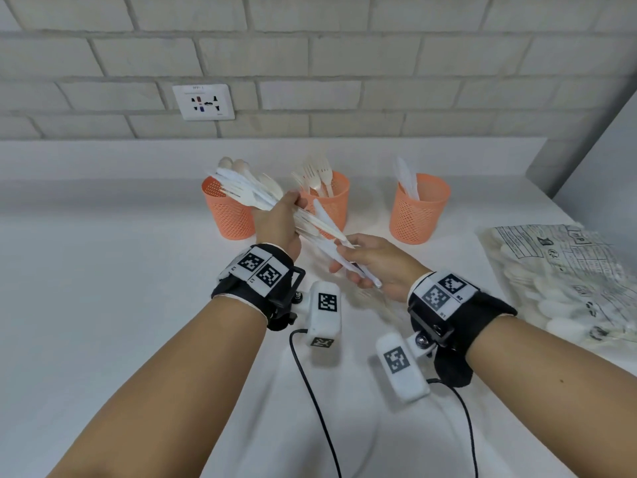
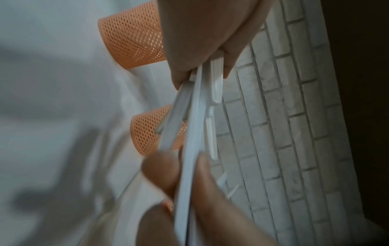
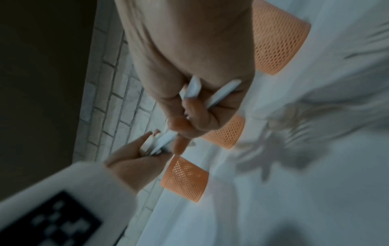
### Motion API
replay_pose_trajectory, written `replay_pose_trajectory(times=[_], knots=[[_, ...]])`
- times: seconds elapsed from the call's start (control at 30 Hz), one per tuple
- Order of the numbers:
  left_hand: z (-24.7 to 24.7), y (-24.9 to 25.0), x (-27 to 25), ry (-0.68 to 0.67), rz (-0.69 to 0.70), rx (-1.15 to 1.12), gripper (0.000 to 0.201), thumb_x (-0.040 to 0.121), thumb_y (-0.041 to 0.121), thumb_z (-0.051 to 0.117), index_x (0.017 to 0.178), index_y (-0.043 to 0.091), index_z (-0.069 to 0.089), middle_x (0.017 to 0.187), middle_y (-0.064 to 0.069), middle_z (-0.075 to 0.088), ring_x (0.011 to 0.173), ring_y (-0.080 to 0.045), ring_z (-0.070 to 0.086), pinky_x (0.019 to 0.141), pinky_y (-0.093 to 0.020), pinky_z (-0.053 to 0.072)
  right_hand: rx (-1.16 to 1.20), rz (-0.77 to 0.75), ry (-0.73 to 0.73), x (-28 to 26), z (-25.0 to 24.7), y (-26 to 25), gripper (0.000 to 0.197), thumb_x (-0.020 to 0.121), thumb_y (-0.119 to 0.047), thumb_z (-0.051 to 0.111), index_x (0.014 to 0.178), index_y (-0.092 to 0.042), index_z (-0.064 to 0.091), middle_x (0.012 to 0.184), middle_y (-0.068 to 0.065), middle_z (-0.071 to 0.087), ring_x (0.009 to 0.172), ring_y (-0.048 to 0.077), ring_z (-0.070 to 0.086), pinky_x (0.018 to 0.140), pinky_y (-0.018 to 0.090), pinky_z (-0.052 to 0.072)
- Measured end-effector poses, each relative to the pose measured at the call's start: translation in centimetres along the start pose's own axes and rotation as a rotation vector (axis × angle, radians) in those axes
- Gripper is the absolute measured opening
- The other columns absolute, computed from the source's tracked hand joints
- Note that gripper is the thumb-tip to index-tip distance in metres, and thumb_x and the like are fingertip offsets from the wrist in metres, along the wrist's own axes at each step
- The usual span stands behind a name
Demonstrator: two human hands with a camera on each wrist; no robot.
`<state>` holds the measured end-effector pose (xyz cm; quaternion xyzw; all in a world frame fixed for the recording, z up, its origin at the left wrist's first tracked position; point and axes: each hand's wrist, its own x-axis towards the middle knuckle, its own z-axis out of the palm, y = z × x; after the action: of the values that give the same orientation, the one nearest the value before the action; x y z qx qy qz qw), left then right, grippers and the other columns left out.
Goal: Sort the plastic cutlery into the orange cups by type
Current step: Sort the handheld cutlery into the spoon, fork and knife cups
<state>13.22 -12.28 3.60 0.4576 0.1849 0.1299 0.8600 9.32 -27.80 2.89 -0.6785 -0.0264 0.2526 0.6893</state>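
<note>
Left hand (image 1: 279, 222): curled round a mixed bundle of white plastic cutlery (image 1: 248, 191), held above the white desk (image 1: 120, 270).
Right hand (image 1: 375, 267): pinching white plastic handles (image 1: 358, 267) (types unclear, blurred).
Orange mesh cups (image 1: 418, 210): perforated cylinders; the left one partly hidden.

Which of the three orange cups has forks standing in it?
The middle cup: fork tines stick up from it. The right cup holds knives; the left cup sits behind the handheld bundle.

Matt perforated plastic cups (image 1: 418, 208), smooth white plastic cutlery (image 1: 248, 191), rough brick wall (image 1: 344, 63)
</note>
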Motion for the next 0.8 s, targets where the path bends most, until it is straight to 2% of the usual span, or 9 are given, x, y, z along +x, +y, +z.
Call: replay_pose_trajectory(times=[0.1, 0.2, 0.27, 0.33, 0.43, 0.53, 0.6, 0.7, 0.8], knots=[[-0.7, 0.1, 0.9, 0.052, 0.018, -0.044, 0.016, 0.087, -0.005, 0.051, 0.1, 0.003, 0.046, 0.057, -0.005, 0.053, 0.042, -0.01, 0.052, 0.043, -0.018, 0.043, -0.052, 0.037, -0.059, -0.3, -1.5, 0.1, 0.012, 0.095, -0.008, 0.047, 0.104, -0.007, 0.054, 0.079, 0.011, 0.065, 0.043, 0.011, 0.045, 0.036, 0.018, 0.029], [-0.5, -0.3, 0.9, 0.036, 0.04, -0.031, 0.014, 0.088, -0.007, 0.05, 0.095, 0.005, 0.047, 0.057, -0.004, 0.051, 0.043, -0.009, 0.052, 0.044, -0.019, 0.044, -0.057, 0.094, -0.116, -0.4, -2.0, -0.3, 0.017, 0.094, -0.003, 0.042, 0.105, -0.009, 0.054, 0.081, 0.012, 0.066, 0.051, 0.015, 0.054, 0.044, 0.023, 0.04], [0.0, -0.9, 0.6, -0.012, 0.032, 0.007, 0.01, 0.09, -0.005, 0.05, 0.091, 0.005, 0.048, 0.057, -0.003, 0.051, 0.044, -0.008, 0.052, 0.045, -0.02, 0.045, -0.113, 0.083, -0.146, -0.2, -1.4, -0.5, 0.016, 0.097, -0.011, 0.042, 0.106, -0.013, 0.054, 0.079, 0.009, 0.065, 0.054, 0.016, 0.054, 0.045, 0.023, 0.042], [0.6, -1.2, 0.3, -0.048, 0.02, 0.031, 0.009, 0.091, -0.004, 0.05, 0.088, 0.005, 0.049, 0.053, 0.0, 0.052, 0.043, -0.007, 0.052, 0.045, -0.02, 0.045, -0.193, 0.053, -0.164, 0.2, -0.8, -0.4, 0.012, 0.099, -0.022, 0.041, 0.1, -0.02, 0.053, 0.071, 0.003, 0.056, 0.047, 0.009, 0.043, 0.04, 0.018, 0.033], [0.7, -1.2, 0.7, -0.049, 0.008, -0.001, 0.009, 0.091, -0.003, 0.051, 0.092, 0.005, 0.048, 0.051, 0.001, 0.053, 0.044, -0.007, 0.053, 0.048, -0.021, 0.047, -0.337, 0.038, -0.185, 0.4, -1.3, -0.3, 0.017, 0.101, -0.024, 0.036, 0.095, -0.023, 0.051, 0.063, -0.003, 0.037, 0.042, 0.004, 0.026, 0.039, 0.015, 0.021], [0.1, -0.4, 1.5, -0.001, 0.023, 0.014, 0.015, 0.09, -0.004, 0.05, 0.082, 0.009, 0.048, 0.056, -0.001, 0.053, 0.045, -0.007, 0.053, 0.048, -0.02, 0.045, -0.421, 0.085, -0.207, -0.2, -3.3, -0.6, 0.021, 0.101, -0.023, 0.036, 0.105, -0.016, 0.056, 0.06, -0.005, 0.032, 0.043, 0.004, 0.025, 0.041, 0.016, 0.021], [-0.4, 0.1, 1.9, 0.046, 0.036, -0.025, 0.019, 0.089, -0.006, 0.049, 0.079, 0.01, 0.048, 0.056, 0.0, 0.053, 0.044, -0.006, 0.053, 0.047, -0.021, 0.044, -0.447, 0.147, -0.234, -0.6, -5.1, -0.8, 0.022, 0.101, -0.022, 0.036, 0.103, -0.015, 0.056, 0.059, -0.005, 0.03, 0.043, 0.004, 0.026, 0.041, 0.015, 0.022], [-0.8, 0.5, 2.4, 0.106, 0.062, -0.09, 0.022, 0.091, -0.006, 0.047, 0.086, 0.015, 0.051, 0.047, 0.005, 0.053, 0.044, -0.005, 0.051, 0.047, -0.02, 0.044, -0.458, 0.191, -0.219, -0.9, -7.0, -0.8, 0.021, 0.101, -0.019, 0.034, 0.102, -0.013, 0.054, 0.061, -0.002, 0.03, 0.046, 0.005, 0.026, 0.043, 0.016, 0.023], [-0.9, 0.4, 2.4, 0.119, 0.074, -0.085, 0.02, 0.092, -0.005, 0.046, 0.093, 0.015, 0.052, 0.054, 0.003, 0.051, 0.046, -0.005, 0.05, 0.05, -0.021, 0.043, -0.391, 0.123, -0.1, -0.7, -7.4, -0.9, 0.022, 0.101, -0.02, 0.035, 0.113, -0.011, 0.051, 0.062, -0.003, 0.032, 0.045, 0.005, 0.027, 0.042, 0.016, 0.024]])
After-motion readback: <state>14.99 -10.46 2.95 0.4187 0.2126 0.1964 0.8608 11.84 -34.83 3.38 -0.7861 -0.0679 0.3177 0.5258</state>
